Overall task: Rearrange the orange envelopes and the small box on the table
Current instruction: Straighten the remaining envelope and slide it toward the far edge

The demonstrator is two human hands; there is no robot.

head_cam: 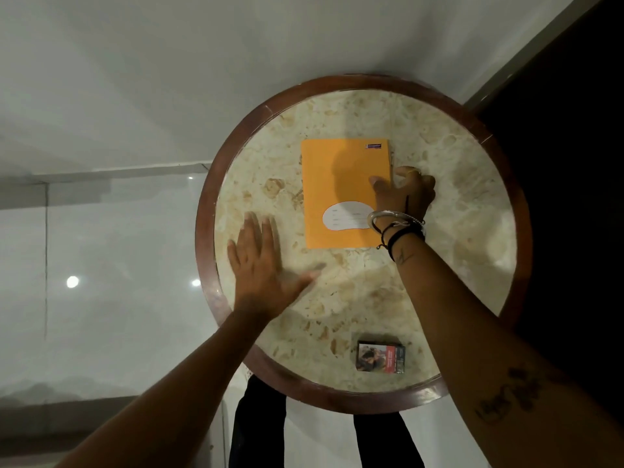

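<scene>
**Round marble table, right hand on the envelope edge**

Round table (236, 157), marble top w/ dark wood rim, pale glossy floor on one side, dark area on the other. Orange envelopes (337, 184) lie flat near the middle, squared up so they read as one stack; how many, can't tell. White label patch at the near end, small printed tag at the far corner.

Right hand (403, 194) is at the stack's right edge: thumb pressed on top, fingers curled down beside the edge, looks like a pinch starting, but whether it has actually gripped the paper can't be told. Bangles and cords on that wrist. Left hand (261, 261) is wide open, fingers spread, palm down over bare marble just left of the stack, holding nothing, slightly blurred.

Small box (381, 358) sits well apart, near the table's close rim, lying flat, untouched. Lid shut, so contents not visible. Envelopes likewise: what's inside, if anything, can't be seen.

Handling, my read: envelopes are light, thin, floppy, prob. slide easily on polished stone. Best taken by a long edge, thumb on top, fingers under. Box looks light and rigid, easy pinch across the short sides.
</scene>
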